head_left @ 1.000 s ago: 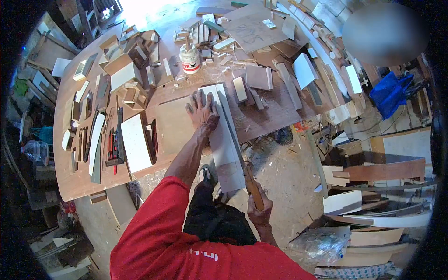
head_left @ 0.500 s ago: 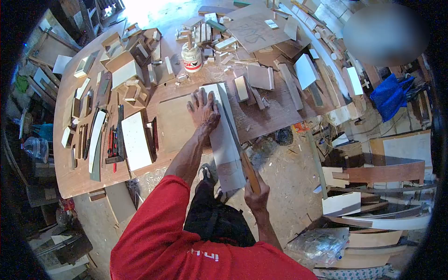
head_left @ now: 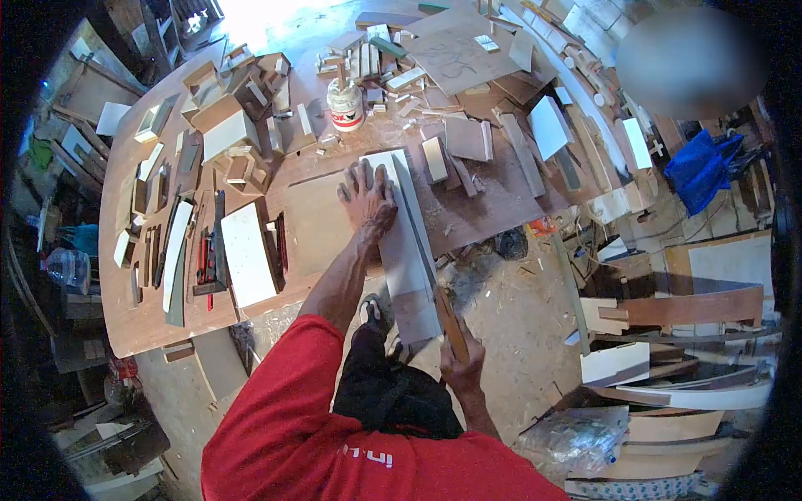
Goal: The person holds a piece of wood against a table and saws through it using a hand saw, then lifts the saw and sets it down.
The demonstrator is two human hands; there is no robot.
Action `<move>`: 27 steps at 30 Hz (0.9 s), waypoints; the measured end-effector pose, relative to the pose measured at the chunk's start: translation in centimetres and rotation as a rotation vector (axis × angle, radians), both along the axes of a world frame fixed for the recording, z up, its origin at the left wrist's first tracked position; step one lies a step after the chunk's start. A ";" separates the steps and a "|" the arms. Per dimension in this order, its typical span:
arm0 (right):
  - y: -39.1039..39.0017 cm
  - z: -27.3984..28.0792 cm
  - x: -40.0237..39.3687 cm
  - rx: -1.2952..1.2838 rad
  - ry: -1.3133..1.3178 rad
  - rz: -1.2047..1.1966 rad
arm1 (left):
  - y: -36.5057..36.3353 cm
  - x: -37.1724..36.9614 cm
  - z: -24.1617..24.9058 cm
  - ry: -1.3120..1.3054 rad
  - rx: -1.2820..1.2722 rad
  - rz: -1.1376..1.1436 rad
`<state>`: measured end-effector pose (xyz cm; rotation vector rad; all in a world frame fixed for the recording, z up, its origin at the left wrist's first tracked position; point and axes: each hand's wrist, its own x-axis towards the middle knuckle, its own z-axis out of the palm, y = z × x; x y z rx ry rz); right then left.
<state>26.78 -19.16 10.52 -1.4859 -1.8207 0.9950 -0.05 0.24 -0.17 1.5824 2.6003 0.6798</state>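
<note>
My left hand (head_left: 368, 200) lies flat with fingers spread on a long white-faced board (head_left: 405, 259). That board rests on the worktable and sticks out over its near edge towards me. My right hand (head_left: 464, 367) is wrapped round the wooden handle of a handsaw (head_left: 451, 324). The saw's narrow dark blade runs along the right side of the board; its teeth are too small to make out. Beneath the board, on the tabletop, is a flat brown panel (head_left: 322, 221).
On the worktable (head_left: 288, 305) are a white glue tub (head_left: 345, 108), small wooden box frames (head_left: 246, 167), a white panel (head_left: 249, 255), red-handled tools (head_left: 205, 259) and many offcuts. Stacked boards (head_left: 693, 309) and a clear plastic bag (head_left: 576, 438) lie at right.
My right hand and the saw have drawn back a little towards me along the board. My left hand stays put on the board; the whole view has shifted slightly.
</note>
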 end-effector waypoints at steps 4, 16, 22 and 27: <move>-1.2 1.7 0.3 -0.071 0.118 -0.056 | 0.0 -0.3 -0.4 0.015 -0.005 -0.004; 0.3 0.7 0.1 0.050 0.025 -0.048 | 0.1 -0.1 0.1 0.030 -0.001 0.008; -0.8 1.0 0.4 0.023 0.050 -0.027 | 0.2 -0.1 0.5 0.011 -0.012 0.009; 1.4 -1.0 -0.6 0.002 0.038 -0.010 | 0.2 -0.1 0.0 0.026 0.005 -0.004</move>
